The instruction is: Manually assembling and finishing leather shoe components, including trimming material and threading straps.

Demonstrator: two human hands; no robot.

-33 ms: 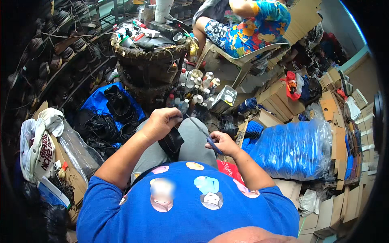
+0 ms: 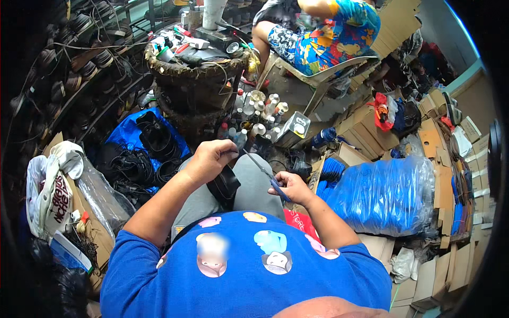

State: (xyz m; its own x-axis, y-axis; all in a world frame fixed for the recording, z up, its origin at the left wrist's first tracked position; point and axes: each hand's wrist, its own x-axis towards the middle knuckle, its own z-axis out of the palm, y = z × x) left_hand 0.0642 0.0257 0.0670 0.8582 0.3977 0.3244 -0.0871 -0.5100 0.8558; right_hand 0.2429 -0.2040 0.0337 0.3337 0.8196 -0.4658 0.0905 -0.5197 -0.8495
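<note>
Scissors with blue handles sat gripped in right hand, blades reaching up to left hand, whose fingers curled shut on black strap beneath them.

Bottles ahead of the knees, behind them a stump. Plastic-wrapped bundle right. Bagged soles left.

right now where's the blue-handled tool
Head view, centre: the blue-handled tool is in the right hand, its tip reaching up-left to the left hand, over the grey lap.
</note>
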